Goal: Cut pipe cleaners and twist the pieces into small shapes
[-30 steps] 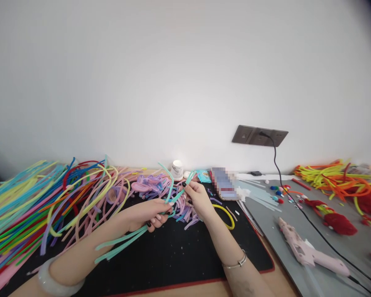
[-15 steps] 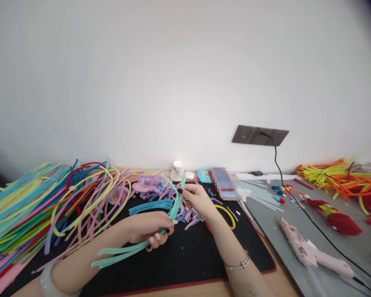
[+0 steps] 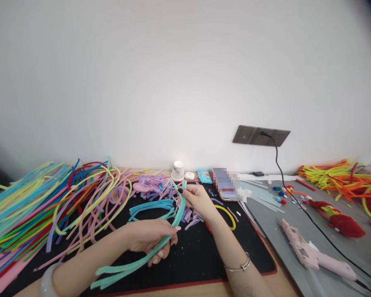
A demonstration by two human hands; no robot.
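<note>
- From my far-off seat, I see the left hand (image 3: pixel 156 241) with its thumb on top and its fingers curled under, pinching a bunch of fuzzy mint sticks (image 3: pixel 179 213) near their middle.
- I see the right hand (image 3: pixel 198 200) pinching the same bunch near its top end, with its thumb and finger pressed together.
- The mint sticks are up over the black mat (image 3: pixel 204 258), bent in a soft curve. Their loose ends hang past the left hand, low and to the left.
- A curved bunch of blue sticks (image 3: pixel 151 205) lies on the mat, just behind the left hand.
- A pink and purple heap (image 3: pixel 151 184) is behind that, and a big pile of many-coloured sticks (image 3: pixel 27 214) is off to the left.
- A yellow ring (image 3: pixel 233 222) lies by the right wrist.
- At the back I see a white cup (image 3: pixel 177 170), a small white case (image 3: pixel 189 176), a blue packet (image 3: pixel 205 177) and a phone (image 3: pixel 225 186).
- On the grey board (image 3: pixel 267 227) to the right, I see a pink glue gun (image 3: pixel 312 258), little fluffy balls (image 3: pixel 283 201) and a fuzzy red toy (image 3: pixel 348 225).
- A black cord (image 3: pixel 277 163) hangs from the wall socket (image 3: pixel 253 136).
</note>
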